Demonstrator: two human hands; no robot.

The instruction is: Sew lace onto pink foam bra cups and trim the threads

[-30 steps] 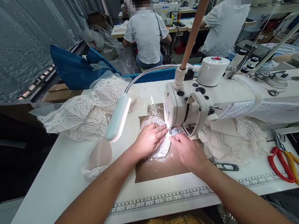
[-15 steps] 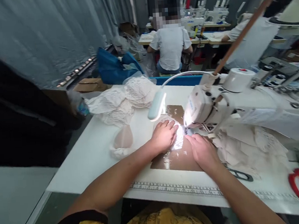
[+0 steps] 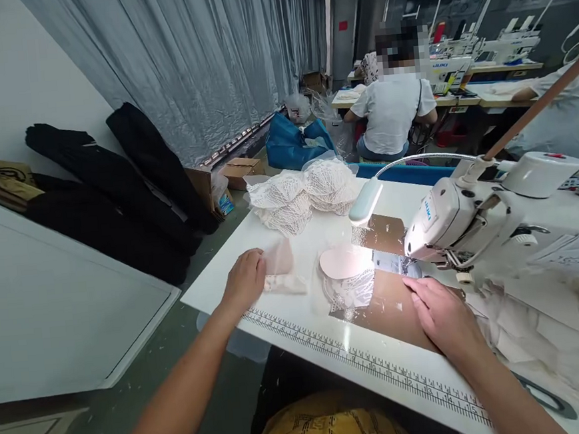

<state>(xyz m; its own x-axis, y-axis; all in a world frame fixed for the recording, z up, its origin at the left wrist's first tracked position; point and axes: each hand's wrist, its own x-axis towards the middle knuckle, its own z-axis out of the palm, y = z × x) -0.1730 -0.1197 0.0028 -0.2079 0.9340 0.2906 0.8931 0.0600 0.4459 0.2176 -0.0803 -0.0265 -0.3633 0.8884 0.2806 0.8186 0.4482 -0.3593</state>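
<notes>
My left hand (image 3: 247, 277) is at the left edge of a beige bra cup (image 3: 279, 258) on the white table, its fingers curled closed on that edge. To the right lies a lace-covered bra cup (image 3: 350, 289) with a smooth pink inner face, on the brown plate by the sewing machine (image 3: 437, 215). My right hand (image 3: 442, 312) rests just in front of the presser foot, thumb and forefinger pinched together; what is between them is too small to make out. The lace cup is apart from both hands.
A pile of white lace cups (image 3: 302, 192) sits at the back of the table. A lamp (image 3: 366, 201) hangs over the plate. Pale fabric (image 3: 529, 332) lies at right, and a printed ruler (image 3: 361, 358) runs along the front edge. A person (image 3: 391, 112) sits ahead.
My left hand has left the lace cup and moved left to the beige cup. The lace cup now lies left of the needle, its pink face showing. The view has turned left.
</notes>
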